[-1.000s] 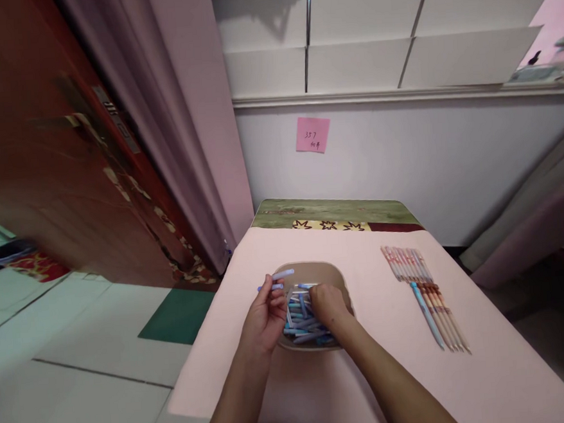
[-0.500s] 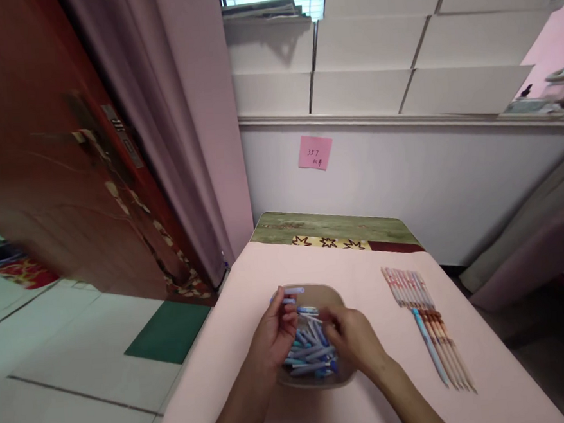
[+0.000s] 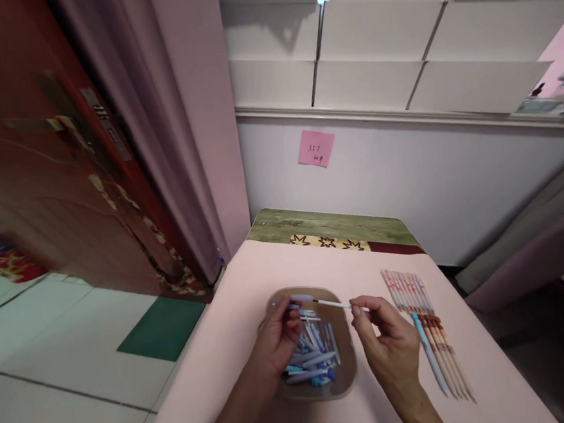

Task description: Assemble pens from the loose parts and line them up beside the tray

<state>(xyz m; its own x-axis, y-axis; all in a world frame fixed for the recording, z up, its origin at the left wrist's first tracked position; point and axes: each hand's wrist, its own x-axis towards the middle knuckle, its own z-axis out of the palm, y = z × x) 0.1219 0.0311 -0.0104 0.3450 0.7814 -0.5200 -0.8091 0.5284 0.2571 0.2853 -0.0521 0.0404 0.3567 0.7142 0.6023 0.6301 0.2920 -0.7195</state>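
Spreading beneath the fingers, pink cloth [image 3: 364, 276] bears the box [image 3: 347, 355] of pen parts [image 3: 316, 358]. The right hand [image 3: 392, 345] has just left it; the left hand [image 3: 274, 341] overlaps its edge. Beyond both hands' fingers, a note [image 3: 316, 148] reads "357" (the line below defeats me). Left fingers pinch a lilac barrel [image 3: 301, 298]; right ones pinch a white refill [image 3: 334, 304], apparently lined up with it.

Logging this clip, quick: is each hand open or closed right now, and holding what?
Left hand: closed, holding a purple tube.
Right hand: closed, pinching a white refill.
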